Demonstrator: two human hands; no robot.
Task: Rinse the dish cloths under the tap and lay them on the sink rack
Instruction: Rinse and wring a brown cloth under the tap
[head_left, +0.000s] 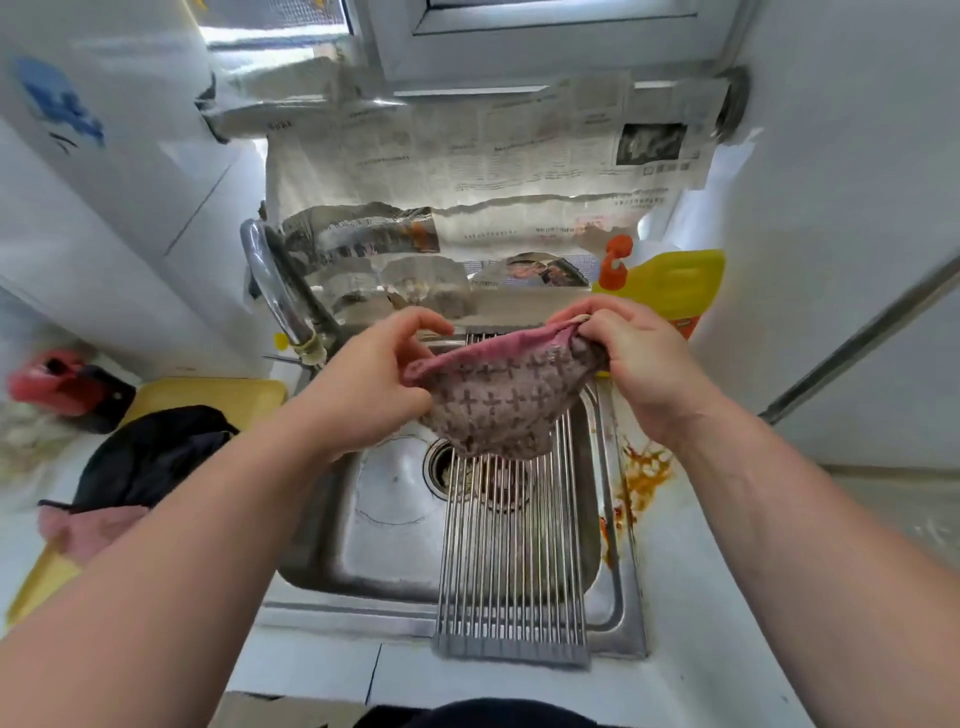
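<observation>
Pinching patterned dish cloth (501, 405) taut — left hand (363, 384), right hand (631, 358) fingers gripping corners — above sink rack (511, 561).

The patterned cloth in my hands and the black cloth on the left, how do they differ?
The patterned cloth is pinkish-grey with a cross pattern; the black cloth is plain dark. The patterned cloth hangs between the left hand and the right hand above the sink rack; the black cloth lies crumpled and untouched. Neither lies on the rack.
</observation>
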